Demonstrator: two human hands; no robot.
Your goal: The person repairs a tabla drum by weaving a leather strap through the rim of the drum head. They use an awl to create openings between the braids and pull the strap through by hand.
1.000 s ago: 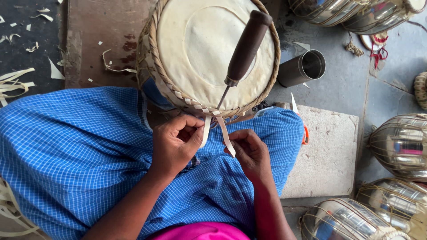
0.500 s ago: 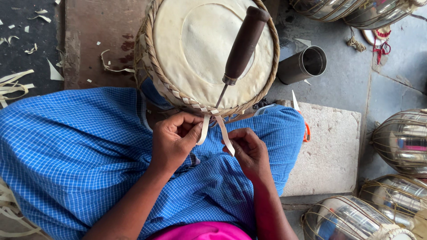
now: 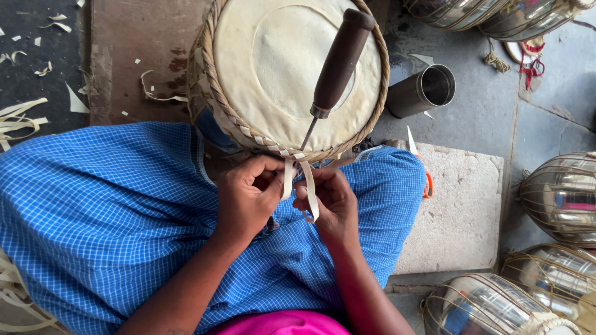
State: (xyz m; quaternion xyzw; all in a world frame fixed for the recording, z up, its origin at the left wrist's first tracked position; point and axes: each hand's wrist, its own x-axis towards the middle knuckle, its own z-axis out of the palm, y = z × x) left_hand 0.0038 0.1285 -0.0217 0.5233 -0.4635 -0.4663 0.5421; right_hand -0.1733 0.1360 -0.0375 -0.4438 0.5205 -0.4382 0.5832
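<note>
**While both hands pinch strips at the drum rim**

Your drum [image 3: 273, 68] sits between your knees, its braided rim [image 3: 261, 139] just above both hands. Room is tight: blue cloth [image 3: 112, 211] below, a metal cup [image 3: 422, 92] and stone slab [image 3: 459, 211] to the right, metal drum shells [image 3: 559, 198] further right. Left hand [image 3: 248, 198] is curled, thumb and fingers pinching a pale strip [image 3: 287, 180]. Right hand [image 3: 332, 201] is closed on a second strip [image 3: 310, 195]. An awl [image 3: 338, 62] stands stuck in the rim, touching neither hand.
</note>
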